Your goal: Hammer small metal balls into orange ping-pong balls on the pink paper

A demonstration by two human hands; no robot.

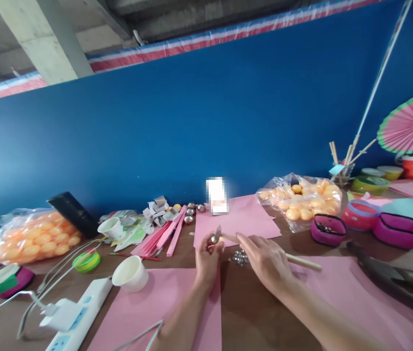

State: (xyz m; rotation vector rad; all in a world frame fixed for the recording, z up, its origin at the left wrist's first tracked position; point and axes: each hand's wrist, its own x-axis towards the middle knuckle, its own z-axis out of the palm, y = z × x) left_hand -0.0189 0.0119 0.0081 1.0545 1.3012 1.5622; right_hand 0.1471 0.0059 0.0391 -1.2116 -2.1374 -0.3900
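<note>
My right hand [267, 261] is wrapped round the wooden handle of a small hammer [303, 262]. The handle slants across the table, and its grey metal head is at my left fingertips. My left hand [208, 258] is closed, with thumb and fingers pinching a small shiny metal piece [214, 238], partly hidden, close to the hammer head. Between my hands, on the brown table, lies a pile of small silver metal pieces [240, 257]. Several larger shiny metal balls [190, 212] sit further back on the left.
Pink sheets [237, 214] lie on the table. A white cup [130, 274] and power strip [82, 314] stand left. Bags of orange balls [42, 236] [303, 200] flank the work area. Right are a magenta container [328, 229] and a dark curved tool [378, 273]. A blue panel [177, 131] rises behind.
</note>
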